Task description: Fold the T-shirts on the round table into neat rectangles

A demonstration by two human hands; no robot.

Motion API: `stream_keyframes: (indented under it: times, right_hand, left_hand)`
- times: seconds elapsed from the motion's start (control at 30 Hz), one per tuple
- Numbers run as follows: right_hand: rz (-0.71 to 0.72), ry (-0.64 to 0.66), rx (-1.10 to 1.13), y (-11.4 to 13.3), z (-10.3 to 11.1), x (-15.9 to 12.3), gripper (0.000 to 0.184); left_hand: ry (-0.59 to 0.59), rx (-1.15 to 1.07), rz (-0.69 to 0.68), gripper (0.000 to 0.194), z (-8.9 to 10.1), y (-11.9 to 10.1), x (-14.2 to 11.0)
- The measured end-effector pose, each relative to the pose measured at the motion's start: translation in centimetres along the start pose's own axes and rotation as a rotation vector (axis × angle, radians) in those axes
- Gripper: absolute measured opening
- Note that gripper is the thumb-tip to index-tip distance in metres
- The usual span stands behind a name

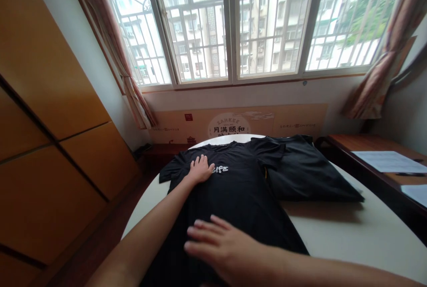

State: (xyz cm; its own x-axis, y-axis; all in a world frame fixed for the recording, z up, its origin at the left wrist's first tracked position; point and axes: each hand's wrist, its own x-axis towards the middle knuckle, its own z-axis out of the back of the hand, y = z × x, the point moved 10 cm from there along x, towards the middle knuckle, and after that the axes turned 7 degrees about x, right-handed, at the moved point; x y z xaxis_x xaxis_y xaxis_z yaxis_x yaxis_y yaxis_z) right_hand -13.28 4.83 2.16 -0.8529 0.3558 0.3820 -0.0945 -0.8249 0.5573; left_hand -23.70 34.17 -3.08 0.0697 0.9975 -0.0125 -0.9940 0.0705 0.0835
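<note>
1. At the far left of the frame stands a tall orange-brown wooden wardrobe. A dark red floor lies next to it at the lower left.
2. At the upper left, a long pink and brown cloth curtain hangs beside a wide window with white metal bars.
3. In the middle, a black T-shirt with white letters lies flat on a big white rounded surface, maybe a bed. Its neck points to the window, and its bottom runs off the lower edge of the frame.
4. The left hand is open and lies flat on the shirt, just beside the white letters.
5. The right hand is open too, with its fingers a bit curved, over the lower part of the shirt. It is hard to tell if it is pressing down or only just touching.
6. Right of the shirt, just beside it, lies a flat pile of dark black cloth.
7. Below the window, behind the shirt, a tan paper poster with dark writing covers the wall.
8. At the far right, a brown wooden desk holds white sheets of paper.
</note>
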Motion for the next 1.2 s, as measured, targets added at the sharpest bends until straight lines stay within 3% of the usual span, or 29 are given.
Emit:
stream_keyframes:
  times: [0.03,0.1,0.17,0.2,0.27,0.3,0.37,0.47,0.57,0.73,0.83,0.97,1.03,1.1,1.2]
  right_hand:
    - [-0.069,-0.066,-0.048,-1.9,3.4,0.1,0.071]
    - [-0.215,-0.240,-0.171,-6.4,11.7,-0.9,0.061]
    - [-0.412,-0.442,-0.287,-11.8,20.4,-4.0,0.052]
    - [-0.577,-0.566,-0.334,-15.0,24.5,-6.4,0.048]
    - [-0.975,-0.754,-0.427,-20.7,30.3,-12.4,0.045]
    - [-1.062,-0.771,-0.433,-22.7,31.6,-14.3,0.046]
    - [-1.145,-0.738,-0.410,-25.8,32.1,-16.2,0.042]
    - [-1.126,-0.674,-0.368,-28.1,30.8,-16.2,0.026]
    - [-1.063,-0.690,-0.354,-28.6,30.5,-15.0,0.014]
    - [-1.072,-0.774,-0.292,-28.8,32.2,-15.0,0.026]
    - [-1.121,-0.742,-0.271,-29.0,32.8,-15.2,0.027]
    - [-1.214,-0.640,-0.371,-28.4,33.4,-15.0,0.013]
    - [-1.214,-0.618,-0.484,-27.3,33.8,-13.9,0.018]
    - [-1.145,-0.600,-0.581,-26.2,33.2,-11.4,0.032]
    - [-0.999,-0.479,-0.583,-25.8,29.2,-5.8,0.044]
  left_hand:
    - [-0.012,-0.001,-0.004,0.074,-0.2,-0.6,0.1]
    - [-0.039,-0.003,-0.012,0.075,-0.3,-1.1,0.1]
    - [-0.045,-0.013,-0.013,0.075,-0.5,-1.0,0.0]
    - [-0.047,-0.019,-0.012,0.076,-0.6,-0.8,0.0]
    - [-0.044,-0.028,-0.009,0.079,-0.6,-0.5,-0.1]
    - [-0.041,-0.031,-0.009,0.080,-0.7,-0.5,-0.1]
    - [-0.035,-0.035,-0.011,0.082,-0.7,-0.6,-0.3]
    - [-0.047,-0.035,-0.005,0.079,-0.5,-0.7,-0.5]
    - [-0.052,-0.036,-0.005,0.076,-0.3,-0.7,-0.7]
    - [-0.038,-0.047,-0.021,0.079,-0.4,-0.8,-0.9]
    - [-0.009,-0.049,-0.012,0.089,-0.8,-0.7,-1.2]
    - [0.053,-0.057,-0.011,0.104,-0.7,-0.9,-1.4]
    - [0.088,-0.074,-0.005,0.104,-0.2,-0.9,-1.0]
    - [0.043,-0.095,0.051,0.097,0.9,-0.3,-0.1]
    - [-0.062,-0.094,0.172,0.086,2.1,1.0,1.5]
